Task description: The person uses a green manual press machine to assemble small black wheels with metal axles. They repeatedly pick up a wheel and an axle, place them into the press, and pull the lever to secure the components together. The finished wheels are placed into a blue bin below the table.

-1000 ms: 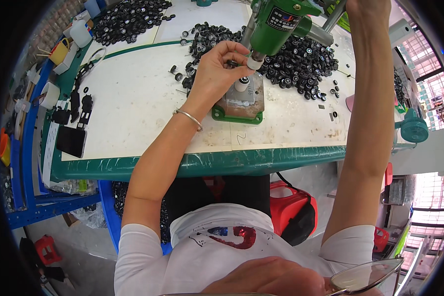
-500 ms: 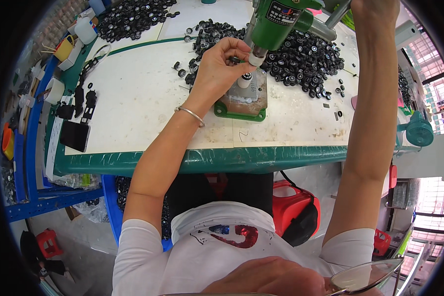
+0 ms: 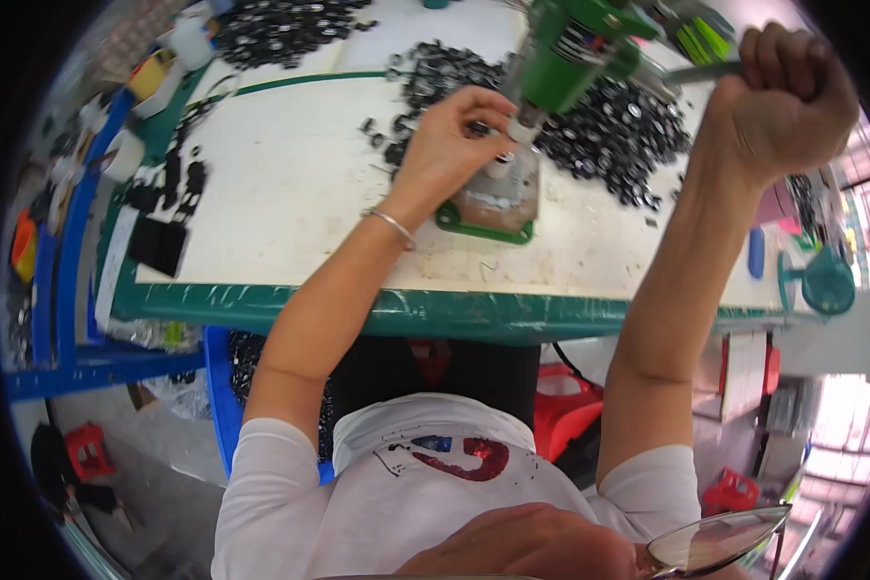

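Our tabletop [image 3: 290,193] bears far wheels [image 3: 609,135], progress unclear; left hand [image 3: 452,138] curls by the arbor press [image 3: 559,58], grip hidden; right hand [image 3: 788,104] clenches its lever [image 3: 701,73].

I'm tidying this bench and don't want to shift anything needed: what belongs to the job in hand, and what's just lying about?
In use:
green press, its lever in the right hand
left hand, near the press's white tip
black wheel-like parts heaped behind the press, probably

Apparently unrelated:
flat black object, left
yellow container, far left
green fan, right
red stool, lower left
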`<act>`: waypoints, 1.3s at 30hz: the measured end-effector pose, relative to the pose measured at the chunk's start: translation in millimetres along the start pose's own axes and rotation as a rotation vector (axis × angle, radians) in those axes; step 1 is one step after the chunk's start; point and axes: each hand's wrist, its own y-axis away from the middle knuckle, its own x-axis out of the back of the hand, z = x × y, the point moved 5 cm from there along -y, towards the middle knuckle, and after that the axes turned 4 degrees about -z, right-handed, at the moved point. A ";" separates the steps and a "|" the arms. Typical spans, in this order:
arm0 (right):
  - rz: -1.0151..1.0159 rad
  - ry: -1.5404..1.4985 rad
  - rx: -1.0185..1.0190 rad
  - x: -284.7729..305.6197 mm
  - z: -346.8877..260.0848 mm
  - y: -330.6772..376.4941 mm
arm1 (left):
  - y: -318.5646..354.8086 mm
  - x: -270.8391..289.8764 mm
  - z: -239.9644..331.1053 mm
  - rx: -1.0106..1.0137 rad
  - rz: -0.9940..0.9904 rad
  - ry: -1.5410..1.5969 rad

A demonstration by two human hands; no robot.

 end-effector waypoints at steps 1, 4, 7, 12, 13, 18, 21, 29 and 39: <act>0.260 0.152 0.065 -8.9 -0.1 4.6 | -1.8 -1.4 -3.7 -0.006 -0.005 -0.035; 0.267 0.130 0.013 5.0 -0.5 5.3 | 1.0 -2.8 10.8 0.135 -0.048 -0.082; 0.326 0.150 0.002 -10.7 -6.8 8.0 | 2.2 -1.1 7.7 0.079 -0.064 -0.051; 0.238 0.097 -0.123 -1.0 4.4 -4.3 | 1.3 -5.6 1.2 0.009 -0.096 -0.113; 0.208 0.074 -0.169 15.1 16.1 -9.9 | 3.5 -5.6 2.8 -0.013 -0.078 -0.110; 0.313 0.224 -0.332 55.9 72.8 -44.7 | 10.6 -6.8 -6.2 0.056 0.086 -0.003; 0.289 0.396 -0.452 74.4 104.1 -64.9 | 18.0 6.3 -3.2 0.112 0.191 0.149; 0.113 -0.029 -0.699 114.5 175.4 -67.6 | 111.3 100.8 50.4 0.226 0.112 0.363; 0.235 0.252 -0.632 114.7 170.0 -49.1 | 345.5 250.1 30.5 0.726 -0.468 -0.818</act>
